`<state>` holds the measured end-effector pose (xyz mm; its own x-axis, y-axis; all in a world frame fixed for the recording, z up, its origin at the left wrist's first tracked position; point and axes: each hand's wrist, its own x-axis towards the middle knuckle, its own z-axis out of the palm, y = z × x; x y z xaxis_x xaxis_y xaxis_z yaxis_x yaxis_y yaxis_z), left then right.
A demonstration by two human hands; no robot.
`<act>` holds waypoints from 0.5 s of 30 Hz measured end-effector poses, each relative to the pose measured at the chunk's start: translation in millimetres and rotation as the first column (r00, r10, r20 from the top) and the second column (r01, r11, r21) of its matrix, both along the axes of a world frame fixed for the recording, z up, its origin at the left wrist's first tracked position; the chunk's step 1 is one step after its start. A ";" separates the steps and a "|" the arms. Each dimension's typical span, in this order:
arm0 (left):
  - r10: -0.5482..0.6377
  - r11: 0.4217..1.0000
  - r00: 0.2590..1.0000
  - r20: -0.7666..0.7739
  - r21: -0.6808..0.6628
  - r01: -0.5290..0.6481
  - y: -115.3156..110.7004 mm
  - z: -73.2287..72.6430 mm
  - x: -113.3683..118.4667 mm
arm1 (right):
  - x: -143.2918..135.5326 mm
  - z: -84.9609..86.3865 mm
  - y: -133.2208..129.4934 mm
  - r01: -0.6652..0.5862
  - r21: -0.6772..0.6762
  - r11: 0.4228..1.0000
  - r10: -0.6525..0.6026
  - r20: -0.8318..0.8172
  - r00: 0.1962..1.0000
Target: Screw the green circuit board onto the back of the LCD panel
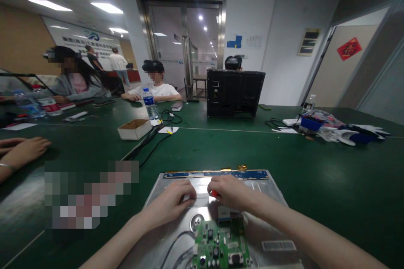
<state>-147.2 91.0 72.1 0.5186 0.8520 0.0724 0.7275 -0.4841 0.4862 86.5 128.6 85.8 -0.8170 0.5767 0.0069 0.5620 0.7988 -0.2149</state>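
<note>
A metal-backed display panel (277, 218) lies in front of me with its back up. Along its far edge runs a narrow blue circuit strip (189, 174), and a green circuit board (217, 243) sits on its near part. My left hand (179, 195) rests over the panel's upper middle, fingers curled inward; what they hold, if anything, is hidden. Just right of it, my right hand (229, 191) is closed around a small red-orange object (214, 193), mostly covered by the fingers. A white label (277, 245) with a barcode is on the panel's right side.
An open cardboard box (134, 131), cables (151, 136) and a water bottle (149, 104) stand beyond on the green table (331, 185). A black monitor housing (235, 93) stands upright at the back. Gloves and bags (341, 128) lie right. Another person's hands (28, 151) rest at left.
</note>
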 end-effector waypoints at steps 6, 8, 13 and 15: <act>0.008 1.000 1.000 0.013 0.013 -0.008 -0.6 -2.1 -3.0 | -31.7 -3.0 -0.8 -0.136 -0.010 0.991 0.137 0.067 0.988; 0.005 1.000 1.000 0.019 0.018 -0.006 -0.2 -2.7 -3.4 | -32.9 0.9 -3.9 -0.150 -0.006 0.989 0.150 0.074 0.986; -0.027 0.999 0.999 0.028 0.029 0.026 2.3 -6.0 -5.0 | -41.5 16.2 -20.1 -0.269 -0.036 0.963 0.270 0.040 0.962; -0.037 0.999 0.999 0.031 0.034 0.036 3.6 -7.2 -5.7 | -51.0 18.0 -25.2 -0.366 -0.102 0.925 0.372 0.050 0.927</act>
<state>-152.9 94.6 64.9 0.5462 0.8294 0.1169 0.6938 -0.5262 0.4917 35.6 103.4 103.8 -0.9687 0.2300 -0.0930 0.2468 0.9317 -0.2667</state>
